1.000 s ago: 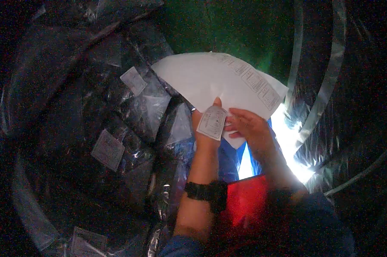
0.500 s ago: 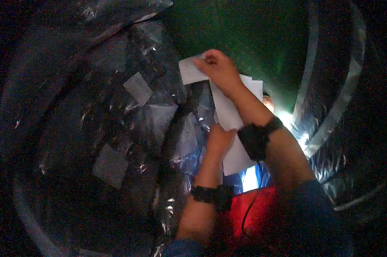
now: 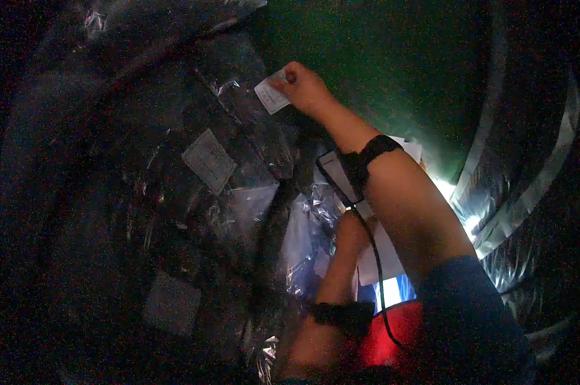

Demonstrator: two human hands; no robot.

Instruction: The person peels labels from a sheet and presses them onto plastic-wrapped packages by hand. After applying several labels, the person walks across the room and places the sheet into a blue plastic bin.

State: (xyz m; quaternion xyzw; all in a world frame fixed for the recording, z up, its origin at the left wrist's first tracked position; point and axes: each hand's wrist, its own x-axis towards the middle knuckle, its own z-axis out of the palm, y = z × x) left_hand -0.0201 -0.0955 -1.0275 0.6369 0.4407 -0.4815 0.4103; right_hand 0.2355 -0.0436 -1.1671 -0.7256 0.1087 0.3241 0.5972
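My right hand (image 3: 299,86) is stretched out to the upper left, pinching a small white printed label (image 3: 270,97) by its right side. Below it, my left hand (image 3: 353,232) is closed on the edge of some white paper sheets (image 3: 381,258); its fingers are dim and partly hidden. My right forearm covers the middle of the sheets, and their far corner shows beyond it. Close to the held label are dark packages in shiny clear plastic wrap (image 3: 238,83). Another printed label (image 3: 209,162) lies on the plastic, and a fainter pale sheet (image 3: 172,301) lies lower down.
Black straps circle both wrists; a flat device (image 3: 338,176) sits at the right one, with a black cable (image 3: 378,269) hanging from it. Bright light (image 3: 471,224) shines at the right beside curved pale strips (image 3: 521,212). Something red (image 3: 396,333) is near my body. The surroundings are dark.
My right hand has moved up and left with the label, which has turned to a steeper tilt. My left hand and the sheets appear lower and further right as the view shifts.
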